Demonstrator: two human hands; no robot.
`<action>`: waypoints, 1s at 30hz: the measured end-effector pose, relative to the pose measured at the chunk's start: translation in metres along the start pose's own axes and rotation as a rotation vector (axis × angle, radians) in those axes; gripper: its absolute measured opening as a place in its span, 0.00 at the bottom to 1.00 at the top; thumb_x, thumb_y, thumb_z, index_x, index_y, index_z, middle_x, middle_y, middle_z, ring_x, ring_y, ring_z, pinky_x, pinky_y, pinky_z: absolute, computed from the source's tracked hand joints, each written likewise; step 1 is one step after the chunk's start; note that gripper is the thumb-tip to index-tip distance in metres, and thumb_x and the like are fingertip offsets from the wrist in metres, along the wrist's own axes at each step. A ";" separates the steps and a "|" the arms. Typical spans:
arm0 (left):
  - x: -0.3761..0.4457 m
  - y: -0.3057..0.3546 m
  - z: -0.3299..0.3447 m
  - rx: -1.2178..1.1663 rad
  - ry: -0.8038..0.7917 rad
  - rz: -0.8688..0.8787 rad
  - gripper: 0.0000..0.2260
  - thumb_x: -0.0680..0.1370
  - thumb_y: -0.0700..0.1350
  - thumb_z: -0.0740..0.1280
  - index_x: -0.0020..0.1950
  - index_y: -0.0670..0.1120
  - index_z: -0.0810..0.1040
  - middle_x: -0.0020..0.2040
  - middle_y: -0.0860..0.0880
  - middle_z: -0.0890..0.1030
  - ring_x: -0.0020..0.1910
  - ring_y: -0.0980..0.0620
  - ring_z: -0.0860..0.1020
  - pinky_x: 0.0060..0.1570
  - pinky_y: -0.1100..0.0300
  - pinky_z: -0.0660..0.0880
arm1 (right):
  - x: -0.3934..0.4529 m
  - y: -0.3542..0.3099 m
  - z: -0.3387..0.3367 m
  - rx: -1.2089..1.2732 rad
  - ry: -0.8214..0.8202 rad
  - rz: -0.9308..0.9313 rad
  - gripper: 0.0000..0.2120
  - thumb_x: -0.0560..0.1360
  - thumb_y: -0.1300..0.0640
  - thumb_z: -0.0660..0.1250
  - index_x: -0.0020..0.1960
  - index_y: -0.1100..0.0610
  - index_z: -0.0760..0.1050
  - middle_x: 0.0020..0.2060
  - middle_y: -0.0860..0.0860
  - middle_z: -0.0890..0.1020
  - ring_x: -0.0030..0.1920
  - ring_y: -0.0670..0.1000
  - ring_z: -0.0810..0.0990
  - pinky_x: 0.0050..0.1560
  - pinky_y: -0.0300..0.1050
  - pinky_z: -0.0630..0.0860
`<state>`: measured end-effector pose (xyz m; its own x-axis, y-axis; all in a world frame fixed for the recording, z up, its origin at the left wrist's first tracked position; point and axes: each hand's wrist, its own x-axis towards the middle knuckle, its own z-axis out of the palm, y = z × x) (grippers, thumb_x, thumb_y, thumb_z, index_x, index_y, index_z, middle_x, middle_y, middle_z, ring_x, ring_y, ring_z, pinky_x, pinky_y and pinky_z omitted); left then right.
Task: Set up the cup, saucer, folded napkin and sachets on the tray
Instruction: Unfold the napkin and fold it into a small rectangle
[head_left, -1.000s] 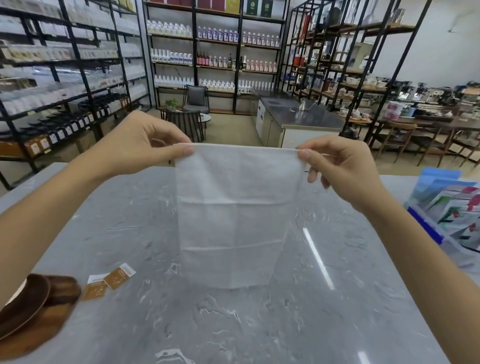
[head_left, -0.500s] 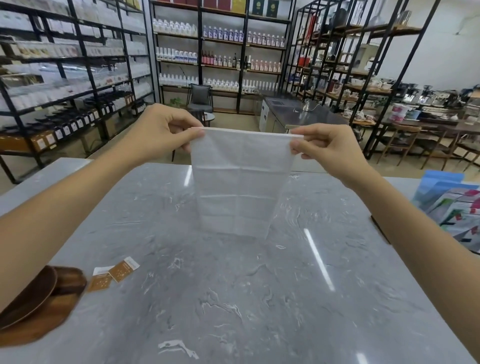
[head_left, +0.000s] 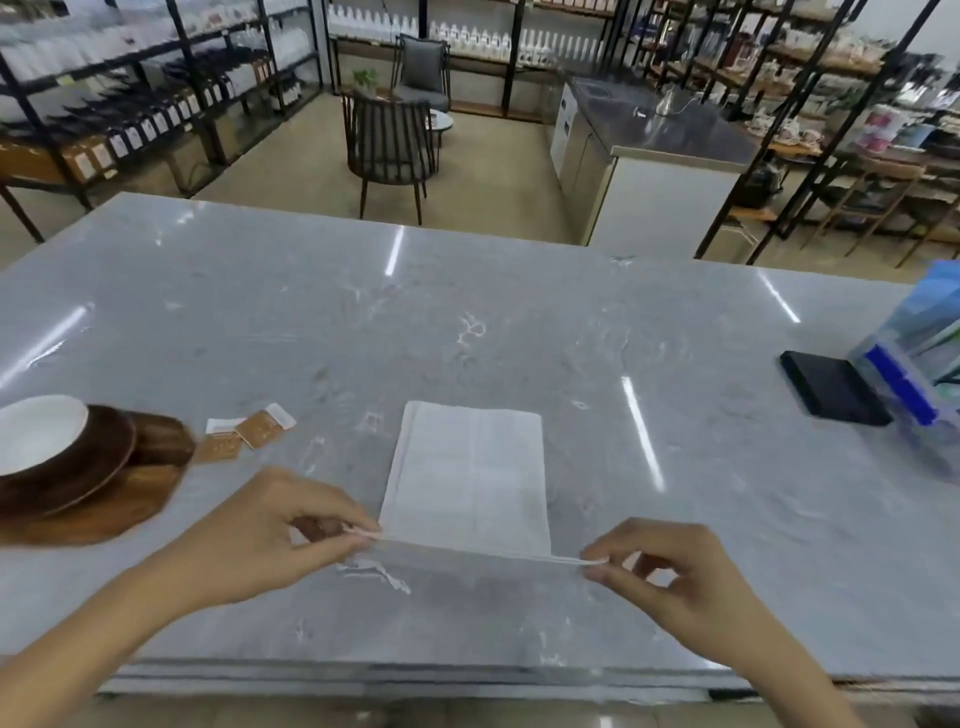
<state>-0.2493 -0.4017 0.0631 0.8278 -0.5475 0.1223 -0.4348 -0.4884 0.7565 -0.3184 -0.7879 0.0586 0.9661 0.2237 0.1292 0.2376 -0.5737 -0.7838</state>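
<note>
grey marble counter (head_left: 519, 322) | black phone (head_left: 834, 387) far right | dark chair (head_left: 389, 145) beyond

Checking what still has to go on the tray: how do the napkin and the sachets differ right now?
The napkin is plain white and much larger; the sachets are small and mostly brown with white ends. The napkin is pinched at its near corners by the left hand and right hand; the sachets lie untouched. The napkin lies mid-counter; the sachets sit just beside the wooden tray. Both rest on the marble counter, neither on the tray.
</note>
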 end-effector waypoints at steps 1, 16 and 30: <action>-0.004 -0.003 0.003 -0.004 -0.012 0.000 0.05 0.74 0.51 0.76 0.48 0.61 0.87 0.39 0.60 0.87 0.34 0.58 0.84 0.35 0.61 0.81 | -0.004 0.002 0.005 0.010 -0.005 0.012 0.04 0.72 0.53 0.77 0.45 0.44 0.87 0.41 0.44 0.88 0.40 0.48 0.85 0.37 0.44 0.80; 0.112 -0.084 0.036 -0.323 0.285 -0.212 0.03 0.80 0.42 0.70 0.49 0.51 0.81 0.45 0.46 0.87 0.46 0.48 0.85 0.49 0.47 0.80 | 0.116 0.056 0.033 0.378 0.256 0.203 0.09 0.81 0.58 0.68 0.60 0.49 0.81 0.46 0.48 0.82 0.44 0.49 0.86 0.46 0.44 0.84; 0.158 -0.145 0.072 -0.242 0.237 -0.430 0.08 0.81 0.39 0.68 0.60 0.40 0.79 0.52 0.40 0.85 0.52 0.42 0.84 0.55 0.47 0.80 | 0.160 0.137 0.093 0.178 0.348 0.545 0.14 0.81 0.50 0.66 0.66 0.48 0.74 0.48 0.49 0.82 0.45 0.44 0.82 0.36 0.33 0.74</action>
<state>-0.0814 -0.4663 -0.0739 0.9824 -0.1508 -0.1106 0.0315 -0.4493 0.8928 -0.1404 -0.7576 -0.0850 0.9266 -0.3455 -0.1486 -0.2850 -0.3871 -0.8769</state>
